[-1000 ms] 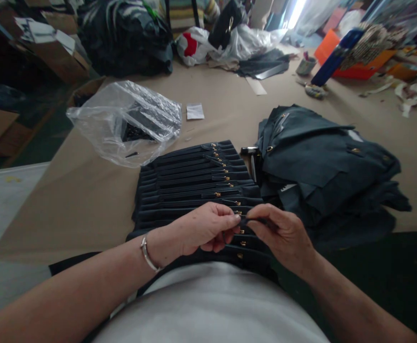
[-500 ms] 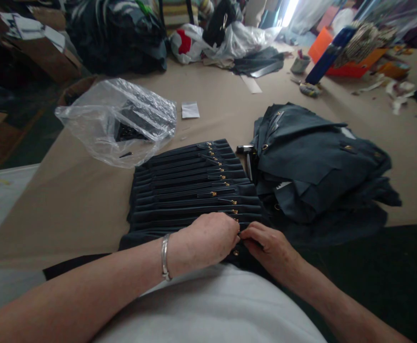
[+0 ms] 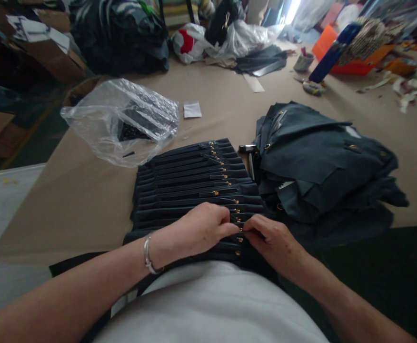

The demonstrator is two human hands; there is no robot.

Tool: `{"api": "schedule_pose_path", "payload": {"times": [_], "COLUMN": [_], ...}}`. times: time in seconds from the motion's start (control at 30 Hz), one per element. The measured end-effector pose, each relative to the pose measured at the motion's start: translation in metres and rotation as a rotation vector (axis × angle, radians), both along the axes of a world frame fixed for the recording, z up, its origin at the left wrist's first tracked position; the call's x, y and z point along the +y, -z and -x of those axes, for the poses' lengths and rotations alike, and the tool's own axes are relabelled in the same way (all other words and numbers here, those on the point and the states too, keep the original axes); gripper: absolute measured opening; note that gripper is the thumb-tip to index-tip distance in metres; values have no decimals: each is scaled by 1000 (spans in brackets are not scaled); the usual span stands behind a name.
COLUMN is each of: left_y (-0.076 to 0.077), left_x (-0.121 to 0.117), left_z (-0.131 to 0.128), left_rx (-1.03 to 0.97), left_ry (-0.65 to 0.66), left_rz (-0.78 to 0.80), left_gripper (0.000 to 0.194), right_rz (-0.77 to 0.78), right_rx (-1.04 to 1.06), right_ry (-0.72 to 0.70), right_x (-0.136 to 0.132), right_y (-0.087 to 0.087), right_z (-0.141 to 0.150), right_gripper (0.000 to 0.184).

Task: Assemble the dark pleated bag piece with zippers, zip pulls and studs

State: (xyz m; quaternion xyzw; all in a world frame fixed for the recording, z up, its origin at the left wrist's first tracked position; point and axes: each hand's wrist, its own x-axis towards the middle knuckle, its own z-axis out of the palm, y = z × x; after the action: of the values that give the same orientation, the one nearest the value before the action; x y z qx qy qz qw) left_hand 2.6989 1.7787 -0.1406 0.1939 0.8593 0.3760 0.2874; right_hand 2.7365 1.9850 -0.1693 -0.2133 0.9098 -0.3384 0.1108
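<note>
Overlapping dark zippered pieces point(image 3: 187, 186) lie in a row before me, with gold zipper sliders down their right side. My left hand point(image 3: 203, 231), wearing a silver bracelet on its wrist, reaches over the nearer pieces. Its fingers are curled, and the thumb and forefinger come together beside one gold zipper slider point(image 3: 241, 230); whatever they hold is too small to make out. From the right, my right hand point(image 3: 274, 238) pinches the zipper at that same slider. The two hands' fingertips nearly meet there.
A heap of dark fabric pieces point(image 3: 322, 162) lies to the right, beside a black-handled tool point(image 3: 247, 148). Beyond the row is a clear plastic bag point(image 3: 104, 119) with dark items inside. A white paper point(image 3: 192, 109), a cup point(image 3: 303, 62) and an orange bin point(image 3: 358, 65) are farther back.
My left hand has drawn slightly left and turned, uncovering more gold sliders near the fingertips. The right hand stays at about the same spot, still pinching. The view has shifted slightly.
</note>
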Motion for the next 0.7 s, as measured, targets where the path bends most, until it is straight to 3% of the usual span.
{"api": "schedule_pose_path", "payload": {"times": [0.13,0.23,0.37,0.53,0.7], "left_y": [-8,-11,-9,-10,-2], "left_x": [-2,3,11,12,20], "left_z": [12,15,14,18,18], "left_rx": [-576,-756,-723,-885,-939], "left_ry": [-479,-713,-894,-964,-1056], "left_rz": [-575,-808,-820,-915,-1030], "left_gripper": [46,57,55,52,49], "right_rz": [156,106,0,123,95], "right_rx": [195,363,409,467,514], "right_ry": [-43,-77,-85,-154,-150], "right_x": [-20,-45,-67,-68,-64], "right_y": [-25,-33,-29,-19,-9], "right_z": [10,17,25,31,34], "right_gripper": [12,24,30,16,18]}}
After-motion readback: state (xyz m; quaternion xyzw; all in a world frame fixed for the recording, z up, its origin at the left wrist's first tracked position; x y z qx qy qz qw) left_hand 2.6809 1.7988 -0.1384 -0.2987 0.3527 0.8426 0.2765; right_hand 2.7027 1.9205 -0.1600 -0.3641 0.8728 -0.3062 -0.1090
